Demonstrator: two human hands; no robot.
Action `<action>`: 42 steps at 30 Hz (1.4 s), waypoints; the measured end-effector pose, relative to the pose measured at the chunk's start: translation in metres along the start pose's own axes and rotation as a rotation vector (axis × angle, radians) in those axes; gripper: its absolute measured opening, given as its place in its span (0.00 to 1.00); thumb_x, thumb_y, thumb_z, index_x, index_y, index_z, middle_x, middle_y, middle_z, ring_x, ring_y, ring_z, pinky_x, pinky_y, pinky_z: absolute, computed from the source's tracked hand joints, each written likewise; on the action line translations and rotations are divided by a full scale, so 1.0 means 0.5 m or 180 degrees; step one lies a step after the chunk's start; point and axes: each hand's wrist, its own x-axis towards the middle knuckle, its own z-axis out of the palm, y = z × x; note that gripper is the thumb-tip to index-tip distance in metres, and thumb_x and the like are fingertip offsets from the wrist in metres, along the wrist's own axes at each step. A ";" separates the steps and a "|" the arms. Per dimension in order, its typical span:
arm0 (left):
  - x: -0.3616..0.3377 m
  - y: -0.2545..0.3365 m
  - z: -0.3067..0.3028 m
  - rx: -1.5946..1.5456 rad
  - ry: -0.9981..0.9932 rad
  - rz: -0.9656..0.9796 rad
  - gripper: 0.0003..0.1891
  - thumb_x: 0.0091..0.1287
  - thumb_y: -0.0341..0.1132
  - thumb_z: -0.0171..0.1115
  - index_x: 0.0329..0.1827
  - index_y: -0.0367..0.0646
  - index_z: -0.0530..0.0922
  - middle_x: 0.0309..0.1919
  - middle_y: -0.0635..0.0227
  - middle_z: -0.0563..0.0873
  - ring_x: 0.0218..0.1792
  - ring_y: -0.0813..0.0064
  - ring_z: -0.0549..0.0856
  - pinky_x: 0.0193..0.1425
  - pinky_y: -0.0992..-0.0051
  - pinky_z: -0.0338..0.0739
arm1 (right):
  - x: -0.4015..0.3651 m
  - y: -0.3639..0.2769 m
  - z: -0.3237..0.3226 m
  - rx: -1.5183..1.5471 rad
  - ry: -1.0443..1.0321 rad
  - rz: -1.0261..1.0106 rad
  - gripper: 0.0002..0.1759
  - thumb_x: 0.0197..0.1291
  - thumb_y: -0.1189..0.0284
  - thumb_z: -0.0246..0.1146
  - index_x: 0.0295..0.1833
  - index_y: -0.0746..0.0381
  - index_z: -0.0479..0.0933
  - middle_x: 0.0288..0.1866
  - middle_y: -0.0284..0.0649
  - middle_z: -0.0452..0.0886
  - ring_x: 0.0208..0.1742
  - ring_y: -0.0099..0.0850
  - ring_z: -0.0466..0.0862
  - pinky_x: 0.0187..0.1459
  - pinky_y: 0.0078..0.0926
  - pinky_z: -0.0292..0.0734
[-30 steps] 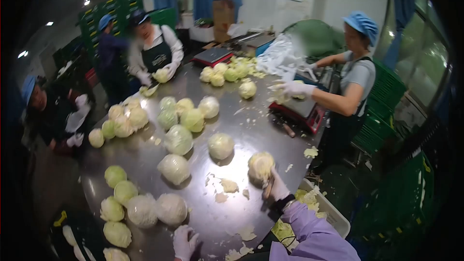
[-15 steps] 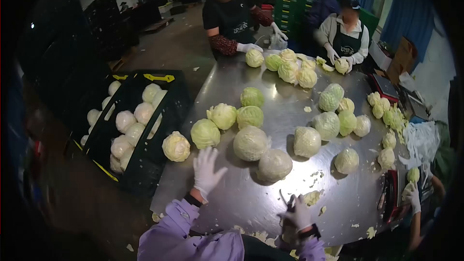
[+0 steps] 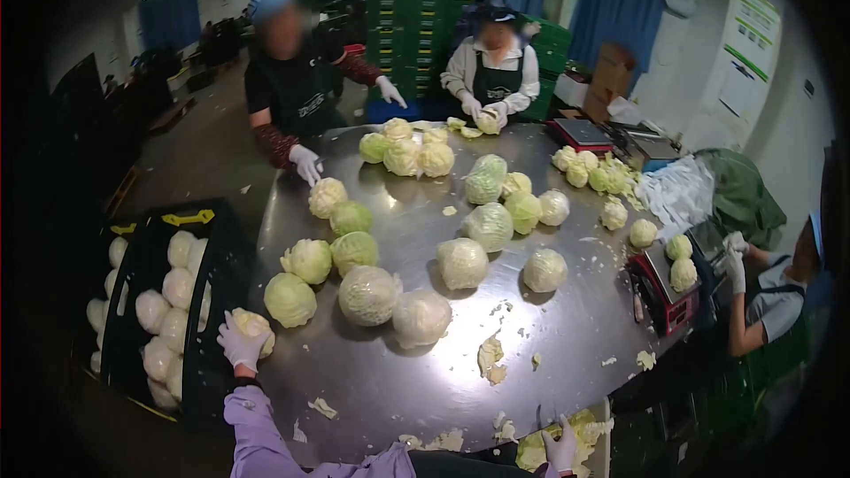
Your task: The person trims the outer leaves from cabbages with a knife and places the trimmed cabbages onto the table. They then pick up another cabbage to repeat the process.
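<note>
At the left edge of the steel table [image 3: 407,239], my left hand [image 3: 239,342], in a white glove, grips a trimmed pale cabbage [image 3: 254,329] from its left side. My gloved right hand [image 3: 560,448] is low at the near edge, over a bin of cabbage leaves [image 3: 584,434]. It is closed on a thin dark tool, whose kind I cannot make out. Close to my left hand stand a green cabbage [image 3: 289,300] and a wrapped cabbage [image 3: 369,296]. Another wrapped cabbage [image 3: 421,319] sits beside that one.
Dark crates [image 3: 164,301] of wrapped cabbages stand left of the table. Across it, one co-worker [image 3: 297,97] reaches toward a cabbage [image 3: 328,197] and another [image 3: 492,71] handles one. A red scale [image 3: 664,292] bears cabbages at right, near a third person [image 3: 770,292]. Leaf scraps [image 3: 490,358] litter the tabletop.
My left hand has moved left and closed on the trimmed cabbage. My right hand has dropped to the near edge over the leaves. The view has turned right; the far-left co-worker has moved a cabbage nearer.
</note>
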 end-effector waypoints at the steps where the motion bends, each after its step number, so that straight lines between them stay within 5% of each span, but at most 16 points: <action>1: -0.004 -0.004 -0.003 -0.0090 -0.0067 0.0064 0.60 0.35 0.48 0.82 0.74 0.51 0.55 0.61 0.55 0.68 0.62 0.49 0.67 0.61 0.52 0.72 | 0.013 -0.013 0.055 0.2334 -0.0404 0.0428 0.37 0.51 0.61 0.72 0.64 0.64 0.69 0.52 0.48 0.78 0.46 0.45 0.80 0.47 0.36 0.78; 2: -0.001 -0.012 0.002 -0.0192 -0.0113 0.0118 0.59 0.36 0.48 0.81 0.74 0.49 0.56 0.63 0.54 0.67 0.63 0.48 0.67 0.64 0.52 0.70 | 0.027 -0.025 0.084 0.4697 -0.0735 0.0817 0.45 0.44 0.63 0.76 0.67 0.66 0.66 0.62 0.54 0.74 0.57 0.51 0.79 0.54 0.37 0.77; 5: -0.002 -0.035 0.060 -0.0331 0.0303 0.0503 0.55 0.39 0.45 0.79 0.73 0.45 0.57 0.70 0.49 0.61 0.69 0.44 0.61 0.73 0.53 0.58 | 0.101 -0.102 -0.058 0.3672 -0.0707 -0.0476 0.46 0.47 0.57 0.74 0.70 0.60 0.62 0.68 0.53 0.67 0.59 0.51 0.76 0.56 0.40 0.75; 8: -0.034 -0.010 0.024 -0.0319 0.0208 0.0722 0.53 0.40 0.44 0.78 0.72 0.46 0.58 0.69 0.51 0.62 0.68 0.44 0.61 0.72 0.53 0.60 | 0.195 -0.206 -0.141 0.3686 -0.0211 -0.1501 0.45 0.49 0.58 0.72 0.70 0.59 0.60 0.64 0.49 0.69 0.55 0.51 0.78 0.53 0.41 0.77; 13: -0.052 -0.054 0.041 -0.0404 0.0562 0.1300 0.52 0.38 0.42 0.77 0.70 0.41 0.61 0.67 0.53 0.66 0.67 0.47 0.63 0.72 0.55 0.61 | 0.253 -0.346 -0.089 0.2931 -0.0829 -0.1510 0.42 0.52 0.58 0.69 0.71 0.53 0.59 0.68 0.46 0.65 0.51 0.50 0.81 0.49 0.43 0.79; 17: -0.107 -0.049 0.026 -0.1074 0.0335 0.1250 0.53 0.37 0.37 0.79 0.70 0.40 0.61 0.65 0.53 0.68 0.66 0.49 0.66 0.72 0.57 0.60 | 0.214 -0.296 -0.023 0.2907 -0.0845 -0.1423 0.37 0.55 0.57 0.64 0.69 0.51 0.61 0.68 0.45 0.66 0.53 0.51 0.79 0.48 0.46 0.78; 20: -0.185 -0.050 0.063 -0.3535 -0.0376 0.1522 0.43 0.48 0.24 0.73 0.69 0.35 0.60 0.64 0.55 0.70 0.65 0.61 0.70 0.71 0.64 0.63 | 0.170 -0.189 0.008 0.2939 -0.0995 -0.0889 0.35 0.55 0.62 0.65 0.69 0.49 0.65 0.65 0.48 0.72 0.57 0.50 0.78 0.54 0.41 0.77; 22: -0.251 -0.004 0.064 -0.3874 -0.0800 0.1623 0.40 0.51 0.26 0.72 0.68 0.36 0.60 0.64 0.57 0.71 0.64 0.63 0.71 0.71 0.63 0.63 | 0.127 -0.109 0.028 0.2876 -0.0966 -0.0320 0.38 0.54 0.64 0.66 0.72 0.49 0.64 0.69 0.50 0.68 0.62 0.47 0.76 0.58 0.38 0.75; 25: -0.340 0.103 0.038 -0.4120 -0.1830 0.1553 0.40 0.53 0.31 0.71 0.68 0.37 0.59 0.64 0.58 0.70 0.65 0.65 0.70 0.72 0.65 0.63 | 0.064 0.014 0.132 0.2457 0.0486 -0.0470 0.39 0.52 0.68 0.69 0.71 0.56 0.65 0.66 0.51 0.72 0.55 0.51 0.80 0.55 0.40 0.77; 28: -0.401 0.174 0.077 -0.4109 -0.2411 0.1883 0.44 0.54 0.36 0.74 0.70 0.38 0.56 0.65 0.58 0.68 0.66 0.66 0.69 0.72 0.65 0.62 | 0.006 0.090 0.206 0.2732 0.0179 -0.0178 0.38 0.53 0.74 0.66 0.71 0.61 0.63 0.64 0.51 0.74 0.50 0.44 0.83 0.48 0.35 0.80; 30: -0.460 0.235 0.041 -0.3889 -0.2762 0.1549 0.48 0.51 0.37 0.77 0.71 0.36 0.55 0.65 0.57 0.68 0.66 0.66 0.69 0.71 0.66 0.63 | -0.017 0.117 0.116 0.4046 -0.1549 0.2140 0.36 0.56 0.77 0.62 0.72 0.63 0.61 0.62 0.50 0.75 0.42 0.33 0.83 0.38 0.27 0.80; 32: -0.511 0.272 0.059 -0.3945 -0.2840 0.1803 0.49 0.50 0.37 0.78 0.71 0.35 0.55 0.62 0.56 0.69 0.65 0.64 0.69 0.70 0.67 0.65 | -0.030 0.108 0.117 0.4123 -0.1326 0.2409 0.35 0.58 0.79 0.57 0.73 0.64 0.59 0.57 0.48 0.77 0.35 0.24 0.81 0.31 0.22 0.77; 34: -0.551 0.279 0.082 -0.3587 -0.2762 0.2116 0.49 0.49 0.37 0.78 0.71 0.34 0.55 0.61 0.55 0.69 0.64 0.63 0.70 0.69 0.66 0.66 | -0.055 0.064 0.134 0.4827 -0.0116 0.1902 0.34 0.60 0.79 0.56 0.73 0.63 0.58 0.54 0.45 0.79 0.33 0.25 0.82 0.31 0.22 0.77; 36: -0.574 0.279 0.078 -0.3168 -0.2607 0.2396 0.50 0.48 0.37 0.79 0.70 0.34 0.56 0.60 0.54 0.70 0.64 0.61 0.70 0.68 0.66 0.67 | -0.028 -0.004 -0.018 0.5071 -0.1052 0.1529 0.31 0.61 0.77 0.56 0.71 0.61 0.61 0.53 0.50 0.80 0.36 0.32 0.84 0.35 0.27 0.79; 38: -0.591 0.288 0.051 -0.2319 -0.2430 0.2504 0.50 0.46 0.39 0.80 0.69 0.32 0.57 0.59 0.52 0.70 0.61 0.58 0.73 0.67 0.64 0.68 | -0.018 -0.072 -0.058 0.3766 -0.0476 -0.0266 0.27 0.62 0.74 0.57 0.68 0.61 0.66 0.52 0.53 0.80 0.39 0.41 0.84 0.40 0.32 0.80; 42: -0.581 0.276 0.087 -0.2652 -0.2405 0.2631 0.49 0.46 0.43 0.80 0.67 0.31 0.60 0.59 0.48 0.71 0.60 0.54 0.74 0.66 0.62 0.68 | -0.005 -0.170 -0.144 0.3798 -0.0276 -0.1153 0.23 0.62 0.70 0.58 0.64 0.61 0.70 0.44 0.47 0.81 0.38 0.44 0.83 0.38 0.36 0.79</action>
